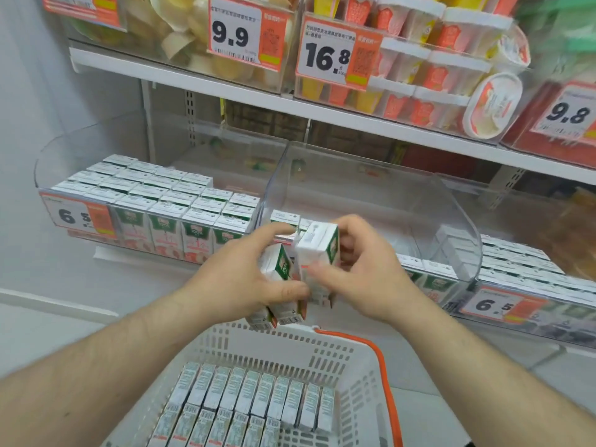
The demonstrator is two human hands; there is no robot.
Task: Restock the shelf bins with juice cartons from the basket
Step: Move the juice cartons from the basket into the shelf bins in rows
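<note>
We see two bare forearms reaching in from the bottom corners, with no sleeves, cuffs, watches or bands on either. Fine dark hair shows along both forearms, most plainly on the left one. Our left hand [248, 279] is ungloved and without rings; its thumbnail looks short and plain. Our right hand [364, 272] is likewise ungloved and ringless, its fingers somewhat blurred, so we cannot make out the nails. A small dark patch at the bottom right edge may be clothing; we cannot tell.
</note>
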